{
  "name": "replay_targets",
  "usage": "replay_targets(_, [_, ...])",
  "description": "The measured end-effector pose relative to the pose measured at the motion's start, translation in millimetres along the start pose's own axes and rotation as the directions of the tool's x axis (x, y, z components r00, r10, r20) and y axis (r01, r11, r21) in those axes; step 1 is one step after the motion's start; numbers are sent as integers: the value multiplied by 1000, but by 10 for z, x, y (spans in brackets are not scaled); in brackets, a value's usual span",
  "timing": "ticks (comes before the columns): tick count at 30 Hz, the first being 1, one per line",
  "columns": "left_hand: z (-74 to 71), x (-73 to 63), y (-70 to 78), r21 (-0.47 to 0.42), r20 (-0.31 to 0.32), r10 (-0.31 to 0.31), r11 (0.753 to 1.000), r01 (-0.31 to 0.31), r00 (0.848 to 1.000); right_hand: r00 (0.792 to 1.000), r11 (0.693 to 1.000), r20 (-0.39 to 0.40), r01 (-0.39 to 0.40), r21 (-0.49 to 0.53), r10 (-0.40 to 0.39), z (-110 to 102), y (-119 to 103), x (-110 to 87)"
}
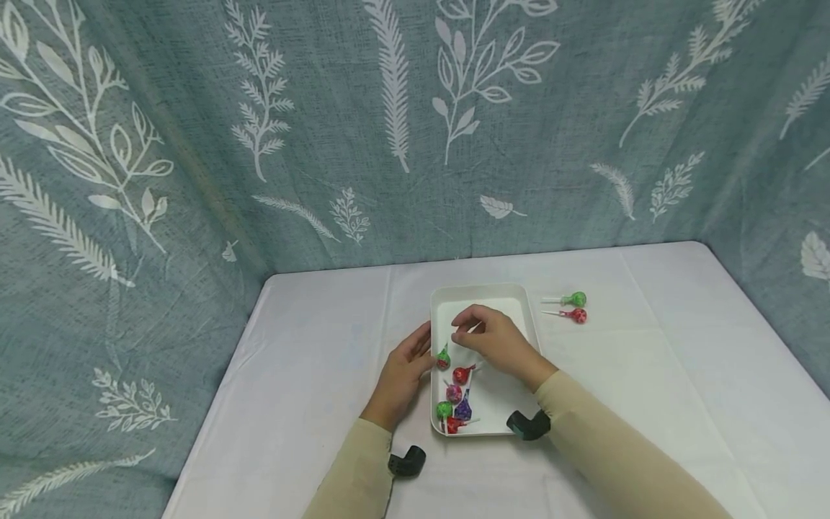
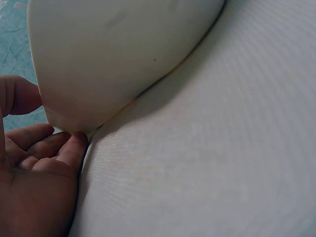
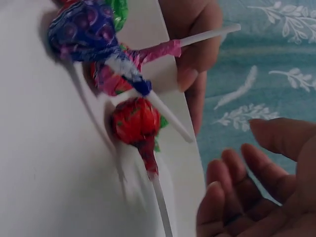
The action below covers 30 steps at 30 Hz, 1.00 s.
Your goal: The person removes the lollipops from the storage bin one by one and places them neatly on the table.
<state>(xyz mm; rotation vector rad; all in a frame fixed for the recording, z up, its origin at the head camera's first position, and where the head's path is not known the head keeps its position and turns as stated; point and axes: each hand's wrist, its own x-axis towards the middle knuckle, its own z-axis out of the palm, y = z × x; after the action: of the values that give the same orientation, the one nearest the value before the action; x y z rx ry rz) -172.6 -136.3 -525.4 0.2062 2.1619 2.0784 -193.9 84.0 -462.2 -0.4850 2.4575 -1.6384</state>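
Clearly pinching the tray with left fingers, holding right fingers parted above (plus, visible only from head, two outside lollipops).

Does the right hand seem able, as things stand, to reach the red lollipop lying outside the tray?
Probably yes: the right hand appears empty, and only the tray's rim seems to separate it from that red lollipop.

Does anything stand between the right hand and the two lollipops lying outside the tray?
Only the white tray's right wall stands between the right hand and the green lollipop and red lollipop outside; it looks low, so reaching over seems possible.
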Motion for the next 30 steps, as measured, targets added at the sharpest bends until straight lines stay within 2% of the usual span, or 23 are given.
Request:
replay_targets(7, [2, 0, -12, -26, 2, 7, 1000, -7, 1000, 996, 999, 83, -26, -22, 28, 103, 90, 81])
replay_targets(14, [13, -8, 10, -24, 10, 16, 1000, -15, 1000, 978, 996, 196, -65, -61, 75, 149, 159, 97])
replay_targets(23, [6, -17, 17, -36, 19, 23, 999, -22, 1000, 959, 992, 280, -16, -121, 50, 194, 188, 111])
replay_targets(30, [1, -14, 15, -42, 24, 37, 998, -36, 999, 957, 979, 289, 47, -196, 12, 203, 206, 121])
